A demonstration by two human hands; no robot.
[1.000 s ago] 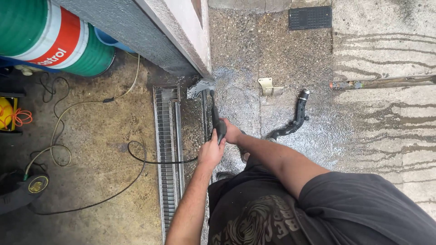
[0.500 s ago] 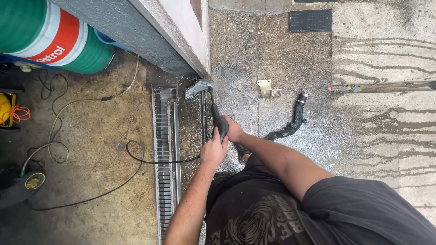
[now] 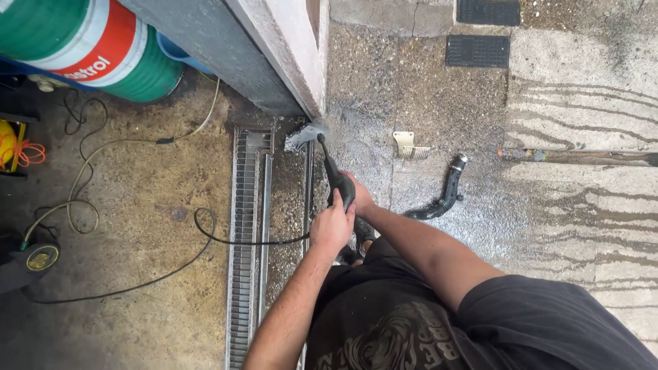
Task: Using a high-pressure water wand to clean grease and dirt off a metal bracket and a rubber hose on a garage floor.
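Both hands grip a black pressure-washer lance (image 3: 331, 170) that points away from me, down at the ground. My left hand (image 3: 332, 227) holds the rear of the handle. My right hand (image 3: 360, 196) wraps the grip just ahead of it. White spray (image 3: 303, 136) bursts from the nozzle at the foot of the grey wall corner (image 3: 288, 62), beside the open drain channel (image 3: 288, 199). A black hose (image 3: 226, 236) loops from the lance across the floor to the left.
A metal drain grate (image 3: 245, 233) lies left of the channel. A black curved pipe piece (image 3: 442, 195) and a small metal bracket (image 3: 407, 145) rest on wet concrete to the right. A green and red drum (image 3: 89, 48), cables and a yellow reel (image 3: 14, 147) stand at left.
The view has shifted, and the lance and spray now aim a little farther along the channel toward the wall corner. Both hands keep their grip.
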